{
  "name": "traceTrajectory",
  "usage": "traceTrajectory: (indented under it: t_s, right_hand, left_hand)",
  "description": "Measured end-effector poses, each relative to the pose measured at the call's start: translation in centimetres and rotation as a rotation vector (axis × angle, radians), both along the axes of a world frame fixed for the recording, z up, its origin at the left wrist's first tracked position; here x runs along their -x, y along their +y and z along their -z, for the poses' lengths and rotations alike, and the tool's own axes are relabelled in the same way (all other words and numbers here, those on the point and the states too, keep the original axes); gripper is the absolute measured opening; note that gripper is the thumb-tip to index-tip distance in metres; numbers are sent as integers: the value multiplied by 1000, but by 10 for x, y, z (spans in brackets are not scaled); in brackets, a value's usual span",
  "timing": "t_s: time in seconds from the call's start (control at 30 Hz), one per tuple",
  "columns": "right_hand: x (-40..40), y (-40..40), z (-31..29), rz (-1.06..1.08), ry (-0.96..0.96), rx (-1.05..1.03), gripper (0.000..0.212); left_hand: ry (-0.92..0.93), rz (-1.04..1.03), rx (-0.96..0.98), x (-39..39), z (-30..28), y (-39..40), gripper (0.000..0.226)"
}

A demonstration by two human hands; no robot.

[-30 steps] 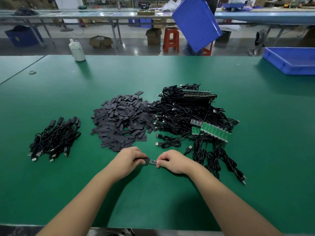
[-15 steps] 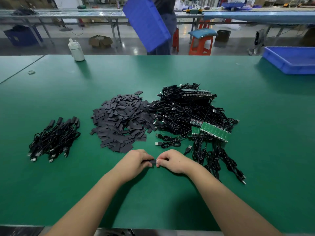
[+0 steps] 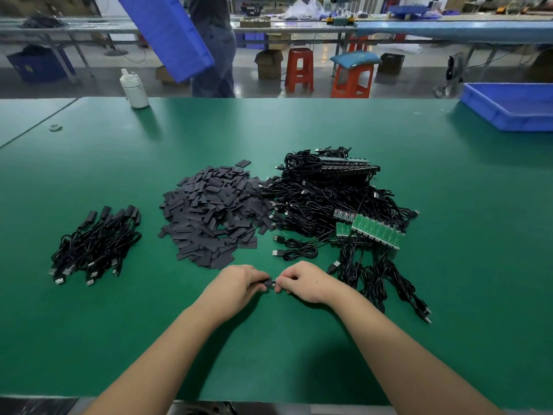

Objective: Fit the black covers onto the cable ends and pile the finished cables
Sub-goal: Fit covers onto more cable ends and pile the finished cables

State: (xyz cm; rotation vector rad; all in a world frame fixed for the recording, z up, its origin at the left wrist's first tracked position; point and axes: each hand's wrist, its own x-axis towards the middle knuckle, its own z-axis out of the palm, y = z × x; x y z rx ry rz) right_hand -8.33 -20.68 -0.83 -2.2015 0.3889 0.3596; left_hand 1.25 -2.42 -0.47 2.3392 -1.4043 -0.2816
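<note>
We observe both hands meeting near the front edge of the green desk (image 3: 419, 181). The left hand (image 3: 236, 284) has its fingers curled round a black cover (image 3: 267, 282), pinching it at the fingertips. The right hand (image 3: 302, 281) pinches the cable end (image 3: 274, 283) between curled fingers, directly against the cover; the two hands are almost touching. We cannot tell how far the cover sits over the end, as the fingers hide the joint.

Behind the hands lies a heap of loose black covers (image 3: 209, 217). Just to its right, touching it, is a tangled heap of unfinished cables (image 3: 323, 202) with green circuit boards (image 3: 377, 233) showing at its right side. Further cables (image 3: 380, 280) trail down beside the right forearm. The pile of finished cables (image 3: 95, 244) lies well apart to the left.

At the far edge of the desk stands a white bottle (image 3: 134, 89), and a blue tray (image 3: 508, 106) rests at the far right. Beyond the desk a person (image 3: 215, 46) carries a blue bin (image 3: 170, 34), near red stools (image 3: 299, 70).
</note>
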Motion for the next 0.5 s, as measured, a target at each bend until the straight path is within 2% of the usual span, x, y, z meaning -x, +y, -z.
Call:
traceTrajectory:
  t_s: [0.1,0.3,0.5]
  right_hand:
    - [0,3,2,16,9,13,30]
    - [-2,3,3,27,31,40,31]
    - [-4,5,4,29,52,71,32]
  left_hand:
    - [-13,2,-22,2,3,-2,29]
    - [-43,-48,122,6,5,-1,20]
    - [-27,-60,167,9,6,0,16]
